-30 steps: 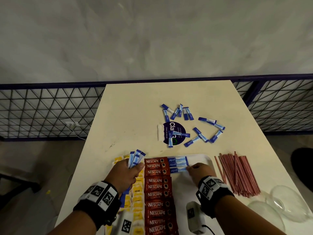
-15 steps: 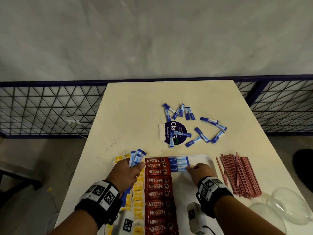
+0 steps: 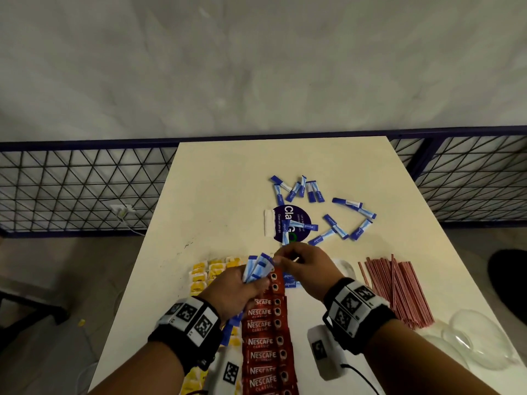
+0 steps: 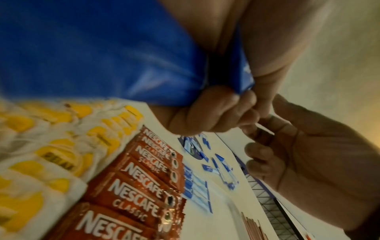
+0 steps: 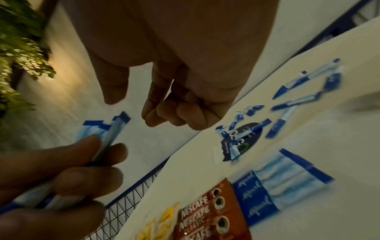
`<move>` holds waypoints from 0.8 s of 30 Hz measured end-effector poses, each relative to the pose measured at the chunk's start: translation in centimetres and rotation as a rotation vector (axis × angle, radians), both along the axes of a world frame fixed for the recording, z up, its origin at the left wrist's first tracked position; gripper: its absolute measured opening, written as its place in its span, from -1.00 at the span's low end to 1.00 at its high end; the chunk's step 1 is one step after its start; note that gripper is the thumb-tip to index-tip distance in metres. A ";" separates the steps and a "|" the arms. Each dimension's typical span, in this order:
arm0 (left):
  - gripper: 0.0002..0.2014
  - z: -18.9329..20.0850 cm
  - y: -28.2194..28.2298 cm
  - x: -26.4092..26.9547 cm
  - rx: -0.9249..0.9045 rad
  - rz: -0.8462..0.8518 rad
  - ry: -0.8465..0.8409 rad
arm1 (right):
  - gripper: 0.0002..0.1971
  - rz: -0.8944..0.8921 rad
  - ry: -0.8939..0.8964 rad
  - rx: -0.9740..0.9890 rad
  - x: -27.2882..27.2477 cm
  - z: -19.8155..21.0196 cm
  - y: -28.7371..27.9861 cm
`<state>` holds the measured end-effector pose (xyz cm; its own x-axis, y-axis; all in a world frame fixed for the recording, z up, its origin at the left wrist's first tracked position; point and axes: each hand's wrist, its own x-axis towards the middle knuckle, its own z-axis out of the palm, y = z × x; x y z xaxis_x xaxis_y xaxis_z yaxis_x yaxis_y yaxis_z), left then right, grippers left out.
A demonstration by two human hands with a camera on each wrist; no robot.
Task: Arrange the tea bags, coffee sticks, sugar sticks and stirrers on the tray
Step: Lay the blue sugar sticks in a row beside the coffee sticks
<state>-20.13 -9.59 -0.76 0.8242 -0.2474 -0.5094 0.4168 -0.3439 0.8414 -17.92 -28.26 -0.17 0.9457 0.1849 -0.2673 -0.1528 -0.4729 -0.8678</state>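
While curled tight, fingers (image 4: pixel 216 113) of left hand (image 3: pixel 236 292) clamped on a fanned bunch of blue sugar sticks (image 3: pixel 258 267), tips pointing up and away, bunch raised above the tray's far left part. Seen again in right wrist view, thumb and forefinger pressed on either side of the bunch (image 5: pixel 111 129).

Right hand (image 3: pixel 305 269) just right of the bunch, fingertips close to its upper ends. Fingers (image 5: pixel 174 112) bent in toward the palm, thumb straighter and set apart. Thin pale sliver between thumb and forefinger in left wrist view; cannot tell whether pinched or merely behind.

Below the hands, on white tray (image 3: pixel 346 266): short row of laid sugar sticks (image 5: pixel 283 183) side by side, touching the right edge of the coffee column. Red Nescafé coffee sticks (image 3: pixel 265 340) stacked in one column running toward the near edge. Yellow tea bags (image 3: pixel 205 273) in rows left of the coffee.

Further out on the bench (image 3: pixel 228 181): loose sugar sticks (image 3: pixel 353 205) scattered beyond the tray, some lying across a round purple sticker (image 3: pixel 285 212); small white slip (image 3: pixel 269 222) beside the sticker. Red stirrers (image 3: pixel 396 289) heaped right of the tray, off it. Clear plastic bowls (image 3: pixel 479 337) at near right corner.
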 end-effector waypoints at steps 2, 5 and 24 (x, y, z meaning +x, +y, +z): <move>-0.84 0.5 -0.9 0.2 -0.003 -0.019 -0.041 | -0.92 0.011 -0.026 -0.040 0.0 0.4 -0.1; -0.84 0.9 -1.2 0.3 -0.022 0.006 -0.084 | -0.88 -0.069 -0.020 -0.016 -0.2 0.4 -1.1; -0.95 0.4 -2.6 1.3 0.139 0.158 -0.364 | -0.84 -0.318 0.153 0.369 -0.6 1.2 -3.6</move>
<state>-18.81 -12.23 -0.40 0.9788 -0.0532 -0.1979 0.1578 -0.4207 0.8934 -18.53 -31.82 1.00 0.9257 0.0027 -0.3782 -0.3776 -0.0483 -0.9247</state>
